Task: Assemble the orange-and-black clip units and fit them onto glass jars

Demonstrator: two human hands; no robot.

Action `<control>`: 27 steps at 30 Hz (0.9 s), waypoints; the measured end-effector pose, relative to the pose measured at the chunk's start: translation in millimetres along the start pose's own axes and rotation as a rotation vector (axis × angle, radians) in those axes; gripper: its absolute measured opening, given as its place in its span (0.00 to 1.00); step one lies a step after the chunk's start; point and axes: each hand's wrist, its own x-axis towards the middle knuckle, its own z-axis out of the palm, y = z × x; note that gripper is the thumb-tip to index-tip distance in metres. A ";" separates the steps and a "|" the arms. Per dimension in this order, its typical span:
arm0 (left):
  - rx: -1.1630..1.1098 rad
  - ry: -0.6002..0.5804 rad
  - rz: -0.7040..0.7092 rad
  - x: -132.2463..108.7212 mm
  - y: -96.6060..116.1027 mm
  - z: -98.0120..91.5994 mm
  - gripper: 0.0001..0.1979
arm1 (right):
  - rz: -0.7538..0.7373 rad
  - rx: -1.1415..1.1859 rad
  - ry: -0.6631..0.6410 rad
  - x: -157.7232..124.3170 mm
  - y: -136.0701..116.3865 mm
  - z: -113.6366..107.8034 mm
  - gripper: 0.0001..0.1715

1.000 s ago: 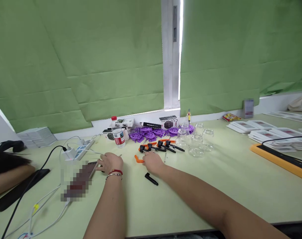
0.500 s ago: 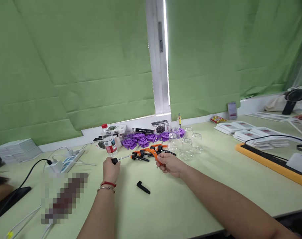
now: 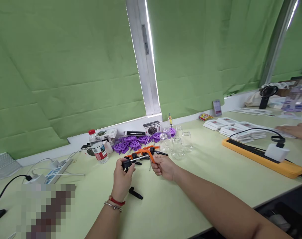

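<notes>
My left hand (image 3: 122,178) pinches the black end piece (image 3: 126,163) of a thin metal rod (image 3: 140,158). The rod points right, and its far end meets or overlaps an orange curved part (image 3: 150,154) with a black fitting on top. My right hand (image 3: 163,166) is closed around the lower end of that orange part; its fingertips partly hide it. Behind the hands lie more orange parts with black fittings, partly covered. A loose black L-shaped piece (image 3: 136,193) rests on the table just right of my left wrist.
Purple ring-shaped parts (image 3: 120,147) are piled by the wall, with glass jars (image 3: 178,153) to their right. A red-capped bottle (image 3: 99,149) stands left. An orange power strip (image 3: 260,158) and card stacks (image 3: 240,131) lie right, near another person's hand (image 3: 296,130).
My left hand has moved right and closer to my right hand, bringing the rod up to the orange part. The view has swung to the right.
</notes>
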 end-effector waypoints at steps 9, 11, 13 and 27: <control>-0.195 0.001 -0.013 -0.4 -1.0 -1.0 0.21 | 0.000 0.025 -0.042 1.5 2.2 -4.2 0.06; -0.245 0.005 -0.020 -1.7 2.0 -0.5 0.21 | 0.017 0.022 -0.037 0.8 2.3 -3.7 0.06; -0.271 -0.008 -0.026 -4.4 4.9 0.8 0.21 | 0.043 0.011 -0.039 -0.8 2.5 -1.4 0.07; -0.279 -0.354 0.013 -24.4 21.6 8.2 0.24 | 0.050 -0.112 -0.151 -7.1 13.7 12.2 0.16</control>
